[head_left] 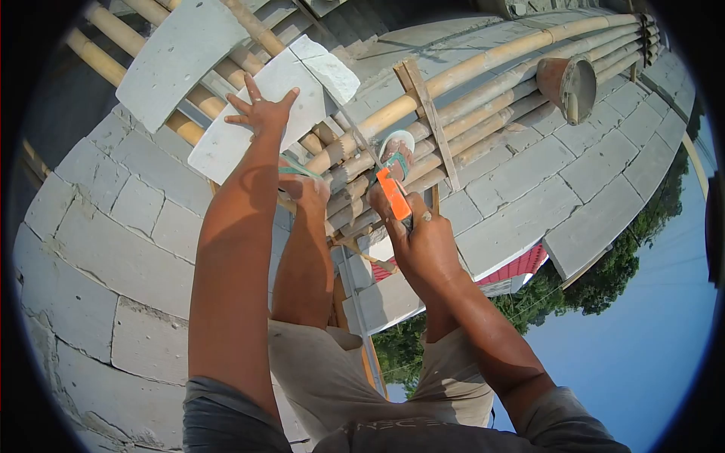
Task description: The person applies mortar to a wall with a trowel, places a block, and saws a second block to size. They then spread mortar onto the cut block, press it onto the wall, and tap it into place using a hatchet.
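My left hand point(260, 113) lies flat with fingers spread on a pale lightweight concrete block point(226, 151), which rests across bamboo poles point(445, 90). In my right hand point(427, 245) is the orange handle of a handsaw point(393, 194). The saw's thin blade runs up and away to the block's right end, beside a smaller, rough-edged block piece point(326, 69) that sits against the main block. Both of my feet, in sandals point(397, 147), stand on the poles close to the block and saw.
Another pale block point(181, 60) lies on the poles at upper left. A dusty bucket point(565, 84) with a handle inside stands right of the poles. Block walls point(143, 279) flank both sides. Past the right wall show trees point(604, 283) and sky. A narrow wooden strip point(430, 121) crosses the poles.
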{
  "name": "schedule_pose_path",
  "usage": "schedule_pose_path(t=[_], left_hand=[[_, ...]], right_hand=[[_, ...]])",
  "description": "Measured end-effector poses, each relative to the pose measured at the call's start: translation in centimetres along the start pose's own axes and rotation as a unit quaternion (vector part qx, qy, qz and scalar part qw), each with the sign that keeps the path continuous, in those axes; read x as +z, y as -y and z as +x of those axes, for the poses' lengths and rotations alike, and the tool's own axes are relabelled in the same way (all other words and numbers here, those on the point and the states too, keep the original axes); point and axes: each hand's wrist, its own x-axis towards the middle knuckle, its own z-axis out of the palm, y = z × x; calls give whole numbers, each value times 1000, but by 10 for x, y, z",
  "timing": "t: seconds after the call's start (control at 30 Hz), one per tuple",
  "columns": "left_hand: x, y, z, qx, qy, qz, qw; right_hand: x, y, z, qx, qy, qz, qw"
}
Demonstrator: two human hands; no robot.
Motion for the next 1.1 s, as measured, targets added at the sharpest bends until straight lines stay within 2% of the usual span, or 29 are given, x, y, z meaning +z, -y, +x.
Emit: schedule_pose_path(t=[0.07, 0.13, 0.23, 0.27, 0.33, 0.4, 0.53, 0.63, 0.7, 0.77, 0.8, 0.83, 0.9, 0.93, 1.0, 1.07, 1.1], left_hand=[[-2, 3, 3, 34, -5, 22, 999], [-13, -2, -4, 44, 14, -30, 998], [-14, 0, -2, 41, 18, -30, 999], [-15, -3, -4, 30, 18, -16, 999], [-8, -5, -9, 11, 12, -17, 1000], [-11, -4, -6, -13, -8, -21, 1000], [-17, 4, 2, 21, 22, -53, 998], [-40, 23, -11, 27, 19, -81, 996], [-58, 44, -29, 28, 0, -251, 968], [-75, 66, -47, -12, 39, -330, 943], [-63, 87, -52, -50, 44, -372, 926], [-53, 107, -59, -88, 47, -412, 906], [-78, 124, -88, -155, 141, -393, 896], [-80, 134, -99, -154, 137, -392, 897], [-75, 157, -119, -200, 200, -416, 864], [-85, 157, -143, -204, 201, -445, 848], [-87, 152, -155, -210, 206, -474, 830]], right_hand=[[41, -8, 72, -20, -59, -68, 996], [65, -2, 153, 45, 8, -48, 998], [75, 0, 172, 37, 13, -14, 999], [59, -6, 143, 76, 37, -43, 996], [58, -48, 83, 6, -54, -9, 999], [34, -47, 53, 58, 0, 81, 995], [16, -41, 54, -7, -38, 75, 996], [15, -32, 50, 3, -34, 111, 993], [17, -25, 43, 6, -54, 119, 991], [7, -7, 36, 68, -48, 104, 991], [9, -7, 33, 68, -50, 107, 991], [13, -8, 30, 36, -61, 158, 985], [13, -3, 27, 0, -72, 212, 975], [8, 0, 29, -28, -57, 193, 979], [2, 11, 34, -59, -43, 176, 982], [3, 32, 49, -163, -90, 111, 976], [8, 41, 60, -170, -89, 112, 975]])
